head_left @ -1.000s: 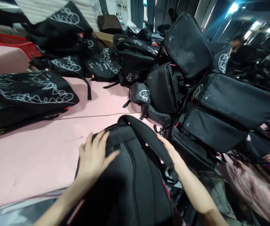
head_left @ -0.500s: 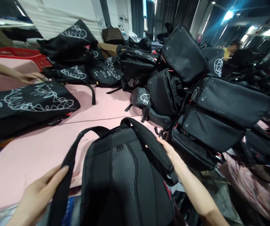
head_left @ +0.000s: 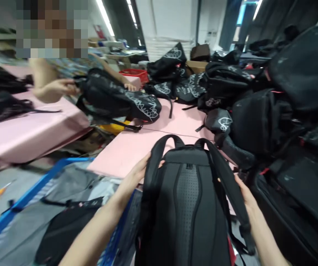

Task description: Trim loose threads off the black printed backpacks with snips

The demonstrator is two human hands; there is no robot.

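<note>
A black backpack [head_left: 188, 207] stands in front of me with its padded back panel facing me, at the near edge of the pink table [head_left: 114, 155]. My left hand [head_left: 140, 168] is closed around its left shoulder strap, thumb and fingertips on either side. On the other side, my right hand [head_left: 244, 194] grips the right shoulder strap, fingers partly hidden behind it. Both straps arch up above the bag's top. A red patch shows low on its right side; its bottom lies outside the view.
Black backpacks [head_left: 258, 122] are heaped to the right. Beyond the table's left part, a co-worker's hand [head_left: 64, 88] touches another black backpack [head_left: 106, 96]. A blue crate [head_left: 34, 194] with grey and black pieces stands at lower left. A red basket [head_left: 135, 73] is farther back.
My view has swung left, bringing the co-worker and blue crate into sight. My left hand has moved higher on its strap, and the backpack now stands straighter. The co-worker's bag has been lifted.
</note>
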